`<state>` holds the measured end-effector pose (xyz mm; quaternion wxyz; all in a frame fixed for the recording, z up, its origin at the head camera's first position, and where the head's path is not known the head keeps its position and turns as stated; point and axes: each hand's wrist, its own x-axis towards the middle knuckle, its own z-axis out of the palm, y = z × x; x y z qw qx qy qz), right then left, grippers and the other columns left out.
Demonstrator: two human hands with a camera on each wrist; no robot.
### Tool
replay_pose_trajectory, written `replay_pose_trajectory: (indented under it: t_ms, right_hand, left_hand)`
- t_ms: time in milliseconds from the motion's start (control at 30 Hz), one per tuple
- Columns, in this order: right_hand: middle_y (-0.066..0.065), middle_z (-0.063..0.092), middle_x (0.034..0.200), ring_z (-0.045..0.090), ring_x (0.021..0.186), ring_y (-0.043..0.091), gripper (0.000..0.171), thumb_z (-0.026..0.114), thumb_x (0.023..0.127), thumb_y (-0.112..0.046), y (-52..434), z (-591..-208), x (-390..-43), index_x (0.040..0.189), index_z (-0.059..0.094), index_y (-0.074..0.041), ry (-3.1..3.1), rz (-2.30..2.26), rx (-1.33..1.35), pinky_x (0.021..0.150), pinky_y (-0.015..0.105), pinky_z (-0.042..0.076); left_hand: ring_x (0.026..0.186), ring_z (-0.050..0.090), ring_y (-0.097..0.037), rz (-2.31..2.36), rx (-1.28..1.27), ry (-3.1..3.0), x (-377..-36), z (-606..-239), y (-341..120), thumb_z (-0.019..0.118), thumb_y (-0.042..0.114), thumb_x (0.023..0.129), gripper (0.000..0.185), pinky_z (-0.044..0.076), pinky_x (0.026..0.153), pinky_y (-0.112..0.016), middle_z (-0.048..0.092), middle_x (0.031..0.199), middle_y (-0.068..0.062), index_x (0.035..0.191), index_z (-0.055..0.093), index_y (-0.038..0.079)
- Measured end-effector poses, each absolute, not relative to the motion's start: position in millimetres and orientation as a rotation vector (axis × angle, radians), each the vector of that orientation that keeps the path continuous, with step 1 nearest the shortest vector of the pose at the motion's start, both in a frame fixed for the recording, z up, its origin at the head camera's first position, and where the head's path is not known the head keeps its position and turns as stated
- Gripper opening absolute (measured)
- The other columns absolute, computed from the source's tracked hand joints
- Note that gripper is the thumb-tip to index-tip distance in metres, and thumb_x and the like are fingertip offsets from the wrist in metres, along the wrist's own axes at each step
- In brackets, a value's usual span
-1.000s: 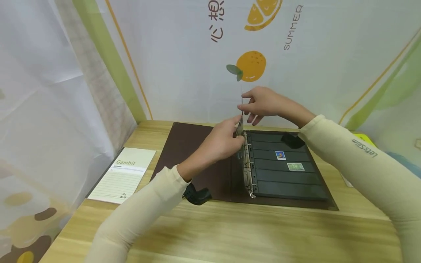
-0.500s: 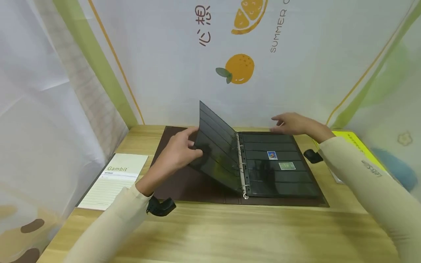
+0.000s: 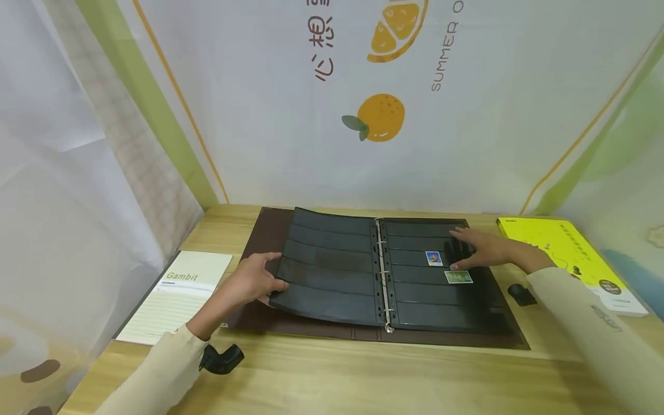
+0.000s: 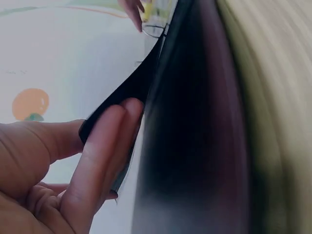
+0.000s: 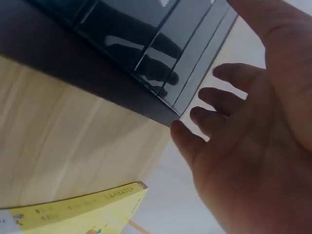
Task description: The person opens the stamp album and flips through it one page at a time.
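A brown stamp album (image 3: pixel 271 227) lies spread on the table, with a metal ring spine (image 3: pixel 384 276) down its middle. My left hand (image 3: pixel 253 279) pinches the outer edge of a black stock page (image 3: pixel 327 262) on the left side; in the left wrist view the thumb and fingers lie on opposite faces of that page (image 4: pixel 129 83). The right page (image 3: pixel 425 302) has clear strips holding a blue stamp (image 3: pixel 434 258) and a green stamp (image 3: pixel 459 278). Over its outer part hovers my right hand (image 3: pixel 487 251), fingers spread, holding nothing; its dark reflection shows in the glossy page (image 5: pixel 161 53).
A notepad marked Gambit (image 3: pixel 178 288) lies left of the album. To the right is a yellow book (image 3: pixel 565 248). A printed white curtain (image 3: pixel 270 115) hangs behind the wooden table (image 3: pixel 332 374). Black wrist cameras (image 3: pixel 222 358) are strapped at both wrists.
The black page has swung from upright over the rings down to the left, guided by my left hand. My right hand let go of it and moved right and down over the right page.
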<state>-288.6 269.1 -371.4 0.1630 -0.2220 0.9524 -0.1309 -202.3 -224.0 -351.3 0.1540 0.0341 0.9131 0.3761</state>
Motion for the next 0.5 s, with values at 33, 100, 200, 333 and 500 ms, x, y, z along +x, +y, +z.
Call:
replay_pose_trajectory:
  t_ms: [33, 100, 200, 333, 500]
  right_hand:
    - [0.042, 0.022, 0.157, 0.025, 0.142, 0.063, 0.104, 0.080, 0.082, -0.048, 272, -373, -286, 0.153, 0.031, 0.011, 2.699, -0.364, -0.616, 0.108, 0.073, 0.033]
    - [0.042, 0.017, 0.158, 0.022, 0.142, 0.064, 0.108, 0.082, 0.081, -0.047, 274, -377, -283, 0.153, 0.028, 0.013, 2.656, -0.361, -0.575, 0.109, 0.073, 0.031]
    - [0.041, 0.011, 0.160, 0.017, 0.145, 0.063, 0.113, 0.082, 0.080, -0.049, 270, -380, -283, 0.155, 0.023, 0.012, 2.604, -0.371, -0.530, 0.112, 0.072, 0.027]
    - [0.037, 0.008, 0.162, 0.012, 0.148, 0.060, 0.114, 0.081, 0.081, -0.051, 263, -381, -288, 0.157, 0.020, 0.009, 2.599, -0.398, -0.492, 0.116, 0.071, 0.023]
    - [0.036, 0.005, 0.163, 0.009, 0.149, 0.059, 0.115, 0.081, 0.081, -0.050, 268, -383, -289, 0.158, 0.018, 0.007, 2.591, -0.400, -0.436, 0.117, 0.072, 0.020]
  left_hand:
    - [0.048, 0.065, -0.019, 1.090, 0.105, 2.604, -203, -355, -224, 0.076, 0.011, 0.088, 0.079, 0.060, 0.065, -0.038, 0.069, 0.064, -0.006, 0.155, 0.035, -0.001]
    - [0.047, 0.064, -0.019, 1.102, 0.110, 2.583, -205, -361, -223, 0.077, 0.011, 0.088, 0.080, 0.060, 0.060, -0.037, 0.064, 0.058, -0.005, 0.155, 0.036, -0.001]
    - [0.044, 0.062, -0.016, 1.084, 0.097, 2.582, -207, -367, -226, 0.079, 0.010, 0.087, 0.080, 0.060, 0.055, -0.035, 0.058, 0.054, -0.004, 0.154, 0.038, -0.001]
    - [0.043, 0.062, -0.015, 0.987, 0.075, 2.614, -208, -372, -231, 0.079, 0.011, 0.087, 0.079, 0.059, 0.052, -0.033, 0.059, 0.055, -0.007, 0.154, 0.039, -0.001]
    - [0.046, 0.066, -0.018, 0.919, 0.140, 2.619, -210, -376, -227, 0.079, 0.016, 0.088, 0.079, 0.058, 0.051, -0.032, 0.066, 0.059, -0.009, 0.153, 0.039, -0.003]
